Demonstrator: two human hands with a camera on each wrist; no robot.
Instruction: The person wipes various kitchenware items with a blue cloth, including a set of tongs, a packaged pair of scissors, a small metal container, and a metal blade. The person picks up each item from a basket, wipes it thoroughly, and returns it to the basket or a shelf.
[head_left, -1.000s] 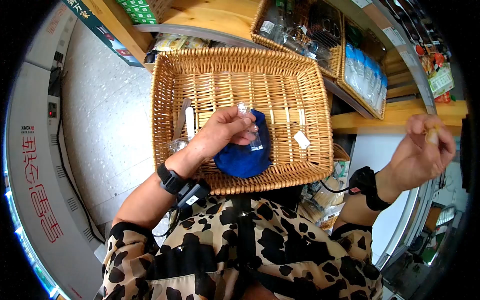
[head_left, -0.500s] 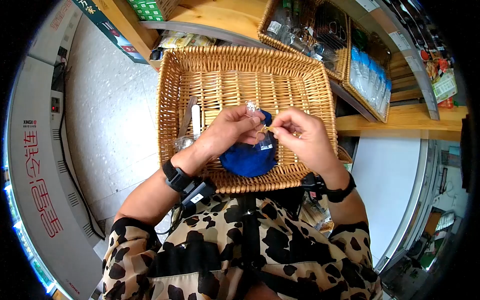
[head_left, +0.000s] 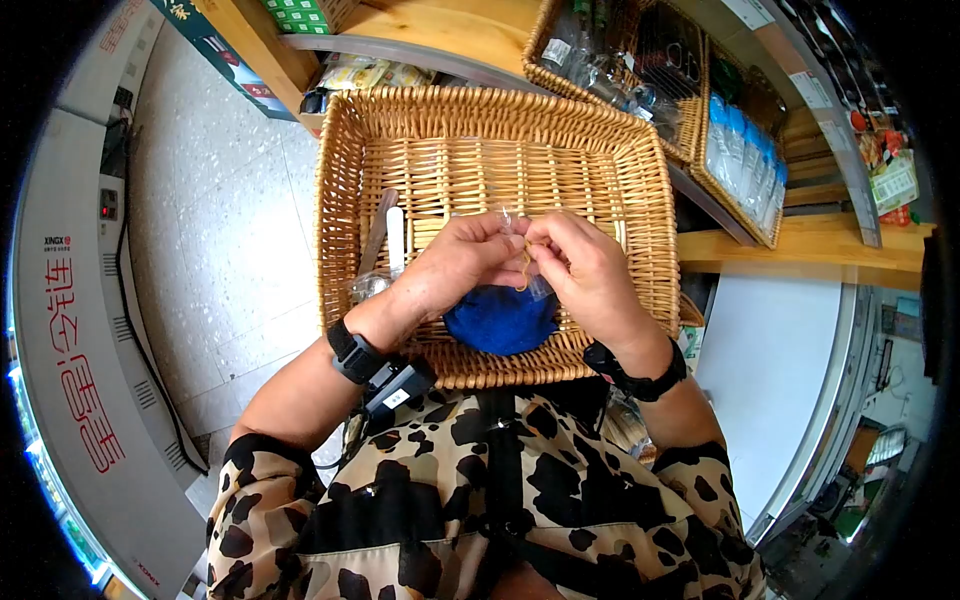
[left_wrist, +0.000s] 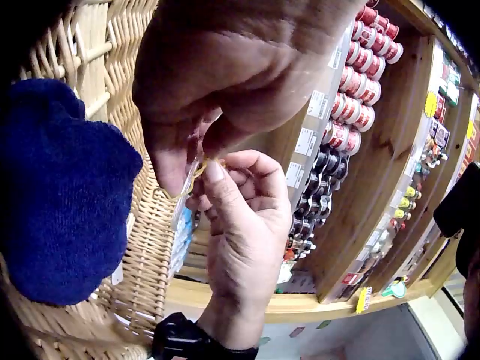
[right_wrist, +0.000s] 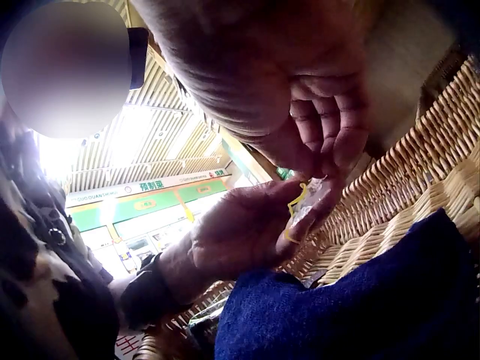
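Note:
Over the wicker basket (head_left: 500, 108), my left hand (head_left: 450, 262) pinches a small clear plastic bag (head_left: 541, 289) between thumb and fingers. Fingertips of my right hand (head_left: 588, 268) meet it there, pinching a thin yellow rubber band (right_wrist: 298, 199) at the bag's gathered neck. In the right wrist view the band runs across the bag beside the left fingers. Below both hands a dark blue cloth (head_left: 502, 322) lies bunched in the front of the basket. Part of the bag is hidden behind the fingers.
A white flat stick (head_left: 396, 242), a greyish strip (head_left: 374, 240) and a crumpled clear wrapper (head_left: 370, 287) lie at the basket's left side. Shelves with smaller baskets (head_left: 690, 150) of bottles and blue-topped packs stand behind and right. A white freezer (head_left: 75, 300) lines the left.
My right hand has come in from the far right, carrying the yellow rubber band, to the bag in the left hand. The left hand has stayed nearly in place.

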